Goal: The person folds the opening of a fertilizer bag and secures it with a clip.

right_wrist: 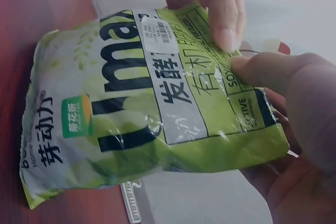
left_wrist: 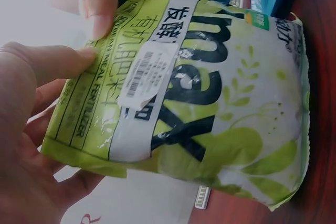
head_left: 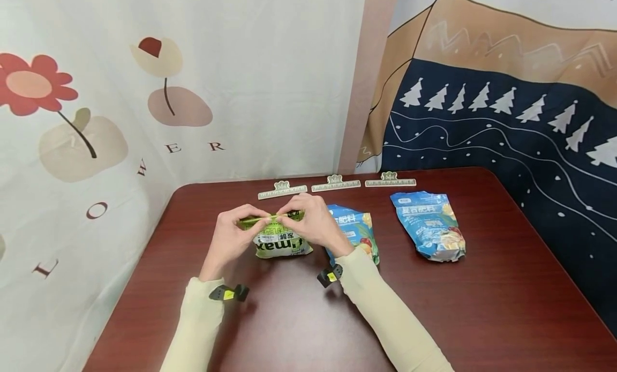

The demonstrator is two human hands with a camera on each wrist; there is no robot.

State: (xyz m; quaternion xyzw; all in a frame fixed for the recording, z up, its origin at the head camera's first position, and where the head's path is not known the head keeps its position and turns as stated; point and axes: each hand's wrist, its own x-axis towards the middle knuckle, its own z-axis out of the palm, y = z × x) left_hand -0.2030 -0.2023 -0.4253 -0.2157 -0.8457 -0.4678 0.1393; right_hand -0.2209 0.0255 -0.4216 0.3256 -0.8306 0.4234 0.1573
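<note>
A green and white fertilizer bag [head_left: 281,244] stands on the table, its printed front toward me. My left hand [head_left: 230,233] pinches the bag's top edge at the left, thumb in front and fingers behind. At the right of the same edge, my right hand [head_left: 310,222] pinches it likewise. The thumbs come close together near the middle. In the left wrist view the green top strip of the bag [left_wrist: 199,87] lies between thumb and fingers. The right wrist view shows the bag [right_wrist: 126,98] from the other side, with a white barcode sticker on it.
Behind the hands lie three ruler-shaped clips [head_left: 282,190] in a row along the table's [head_left: 501,286] back edge. A blue bag [head_left: 359,232] sits partly behind my right wrist, and another blue bag [head_left: 430,227] lies farther right. Printed curtains [head_left: 270,93] hang behind.
</note>
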